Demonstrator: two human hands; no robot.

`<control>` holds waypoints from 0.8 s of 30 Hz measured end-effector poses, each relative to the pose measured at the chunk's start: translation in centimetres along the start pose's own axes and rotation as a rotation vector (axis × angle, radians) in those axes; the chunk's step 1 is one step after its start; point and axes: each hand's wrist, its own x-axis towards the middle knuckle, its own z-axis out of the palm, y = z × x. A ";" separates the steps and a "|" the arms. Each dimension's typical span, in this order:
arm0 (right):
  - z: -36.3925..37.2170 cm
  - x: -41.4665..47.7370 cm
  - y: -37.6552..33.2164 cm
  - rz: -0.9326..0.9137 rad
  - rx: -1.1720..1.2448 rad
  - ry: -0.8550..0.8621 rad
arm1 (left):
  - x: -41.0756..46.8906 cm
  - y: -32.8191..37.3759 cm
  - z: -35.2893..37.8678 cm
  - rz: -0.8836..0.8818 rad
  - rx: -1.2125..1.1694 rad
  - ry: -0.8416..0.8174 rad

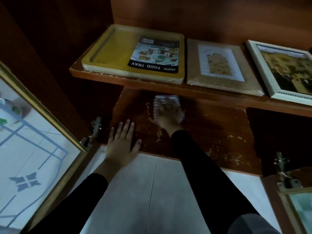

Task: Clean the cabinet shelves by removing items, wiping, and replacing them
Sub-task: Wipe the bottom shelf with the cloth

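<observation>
at the centre of the frame, under the upper shelf (pixel 168 87), the right hand (pixel 168 118) sits on a pale checked cloth (pixel 166 101) against the lower shelf (pixel 211 132). hand and cloth are both blurred, so i cannot tell whether the fingers curl round the cloth or press it flat. just to the left, the left hand (pixel 120 144) lies spread, fingers straight, palm down on the front edge of the same shelf, holding nothing.

the lower shelf looks bare apart from hands and cloth, its varnish flaked in pale patches, so i'd say its things are already out and the wiping is under way. the upper shelf looks untouched: a yellow tray (pixel 109 53) at upper centre, a wrapped frame (pixel 221 65) beside it, and a white frame (pixel 283 68) at the upper right all lie flat there.

by my reckoning that leaves finishing this wipe, clearing and wiping the upper shelf, then putting everything back. a glass door (pixel 33 141) stands open at the left.
</observation>
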 end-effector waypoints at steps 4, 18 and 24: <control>2.7 1.4 0.5 -0.235 -0.070 -0.111 | 0.1 0.6 -0.1 0.006 -0.015 -0.006; -1.3 -0.9 22.2 0.453 -0.079 0.047 | 1.4 3.6 0.4 0.140 -0.003 -0.038; 2.8 -0.6 6.8 -0.024 -0.108 0.030 | 1.2 3.1 0.2 0.098 0.004 -0.020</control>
